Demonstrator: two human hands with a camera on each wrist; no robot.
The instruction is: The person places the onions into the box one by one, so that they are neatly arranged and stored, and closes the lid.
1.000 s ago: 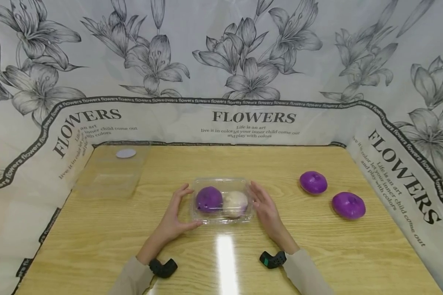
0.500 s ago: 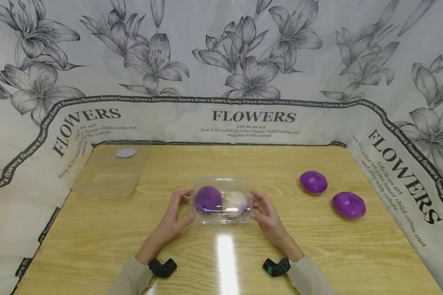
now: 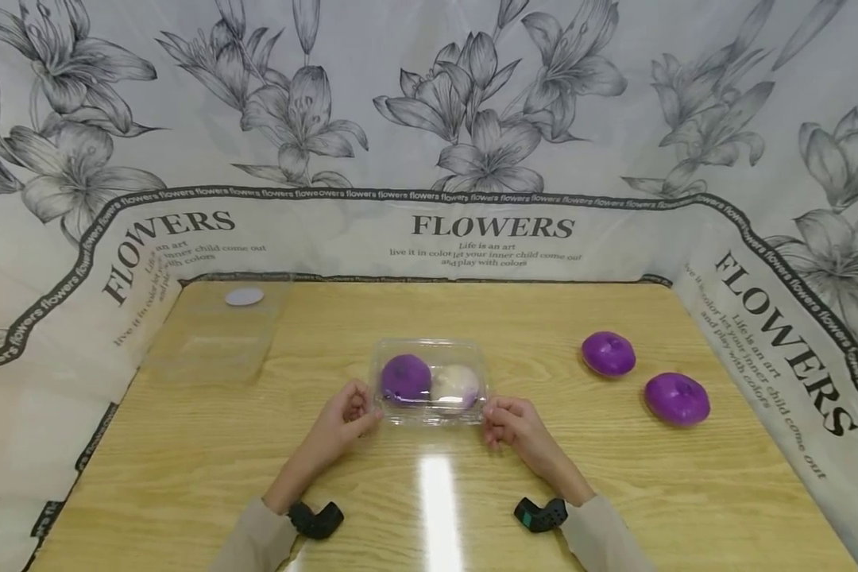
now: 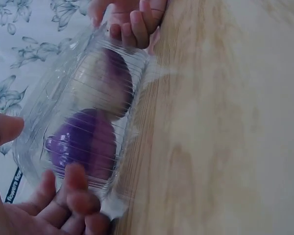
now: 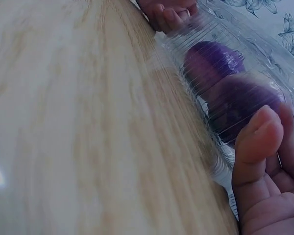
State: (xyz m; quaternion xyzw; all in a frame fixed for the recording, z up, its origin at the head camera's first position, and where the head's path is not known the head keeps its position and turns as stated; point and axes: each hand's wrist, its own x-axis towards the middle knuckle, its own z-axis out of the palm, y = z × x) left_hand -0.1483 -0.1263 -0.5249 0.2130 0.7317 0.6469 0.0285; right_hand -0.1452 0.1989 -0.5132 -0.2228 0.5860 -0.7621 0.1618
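A clear plastic clamshell box [image 3: 429, 415], its lid down, sits mid-table. Inside lie a round purple onion-like vegetable [image 3: 406, 380] on the left and a whitish one with purple patches [image 3: 455, 387] on the right. My left hand [image 3: 345, 421] is at the box's front left corner, thumb at the rim and fingers curled below it. At the front right corner my right hand [image 3: 520, 433] pinches the rim between thumb and curled fingers. In the left wrist view the ribbed side of the box [image 4: 95, 88] shows between both hands.
Two more purple onion-like vegetables, one nearer the back [image 3: 608, 354] and one closer to me [image 3: 677, 399], lie on the right. An open clear plastic container [image 3: 214, 342] with a white oval label is at the back left. Flower-printed cloth [image 3: 489, 238] walls the wooden table.
Both hands have slid along the box's sides toward its front corners, and their fingers have curled in. The box has shifted slightly away from me.
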